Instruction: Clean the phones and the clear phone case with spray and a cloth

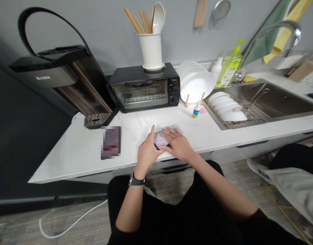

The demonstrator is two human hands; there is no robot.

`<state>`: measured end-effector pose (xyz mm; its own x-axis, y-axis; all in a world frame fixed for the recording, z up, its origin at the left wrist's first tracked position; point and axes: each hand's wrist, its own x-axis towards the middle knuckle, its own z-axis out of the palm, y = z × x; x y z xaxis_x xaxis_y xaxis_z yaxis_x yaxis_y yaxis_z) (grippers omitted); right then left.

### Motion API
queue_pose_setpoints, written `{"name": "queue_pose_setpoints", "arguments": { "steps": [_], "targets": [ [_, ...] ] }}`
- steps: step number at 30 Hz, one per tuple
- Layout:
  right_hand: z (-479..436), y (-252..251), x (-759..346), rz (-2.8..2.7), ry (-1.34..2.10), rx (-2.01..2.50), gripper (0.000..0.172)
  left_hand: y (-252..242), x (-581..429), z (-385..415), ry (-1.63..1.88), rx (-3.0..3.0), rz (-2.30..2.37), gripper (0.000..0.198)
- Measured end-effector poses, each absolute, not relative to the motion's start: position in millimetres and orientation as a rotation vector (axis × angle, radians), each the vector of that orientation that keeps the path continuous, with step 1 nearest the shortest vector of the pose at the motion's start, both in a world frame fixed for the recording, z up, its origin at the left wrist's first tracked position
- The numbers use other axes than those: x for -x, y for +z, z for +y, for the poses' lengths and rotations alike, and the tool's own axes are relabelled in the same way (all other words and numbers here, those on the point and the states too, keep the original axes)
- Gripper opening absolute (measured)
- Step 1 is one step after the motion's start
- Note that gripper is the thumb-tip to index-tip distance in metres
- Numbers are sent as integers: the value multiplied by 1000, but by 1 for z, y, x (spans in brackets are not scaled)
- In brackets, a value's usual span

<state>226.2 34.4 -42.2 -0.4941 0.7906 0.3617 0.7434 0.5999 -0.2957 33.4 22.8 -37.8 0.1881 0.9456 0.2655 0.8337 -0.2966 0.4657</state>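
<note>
On the white countertop (136, 122), near its front edge, lies a flat lavender thing (160, 140) with a clear, see-through part at its far right. Its exact kind I cannot make out. My left hand (147, 149) holds it by the left side, one finger pointing up and the thumb along the near edge. Across its top rests my right hand (179, 143), the fingers stretched out and spread. Left of my hands is a dark flat rectangle (112, 141), its surface blurred out. A small white-and-blue bottle (196, 109) stands beyond my right hand, beside a pink slip (202, 110).
At the back, a toaster oven (143, 93) carries a white utensil holder (151, 51). A tall dark appliance (77, 78) stands left. White plates (197, 83) stand in a rack, and bowls (225, 105) sit by the sink (286, 102). Another person's leg (294, 187) shows at right.
</note>
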Motion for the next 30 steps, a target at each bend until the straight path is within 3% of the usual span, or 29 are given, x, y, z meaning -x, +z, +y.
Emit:
{"name": "queue_pose_setpoints", "arguments": {
  "steps": [5, 9, 13, 20, 25, 30],
  "targets": [
    [6, -41, -228, -2463, 249, 983, 75, -37, -33, 22, 725, -2230, 1734, 110],
    [19, -43, -269, -2406, 165, 1239, 66, -37, -35, 23, 750, -2237, 1745, 114],
    [42, -44, -260, -2334, 80, 1400, 71, -37, -35, 23, 765, -2238, 1749, 112],
    [0, -43, -225, -2462, 211, 1007, 80, -36, -33, 22, 746, -2255, 1726, 105],
    [21, -47, -265, -2343, 125, 1312, 69, -35, -36, 22, 747, -2243, 1746, 113],
    [40, -49, -242, -2276, 62, 1397, 80, -38, -34, 23, 764, -2263, 1745, 111]
  ]
}}
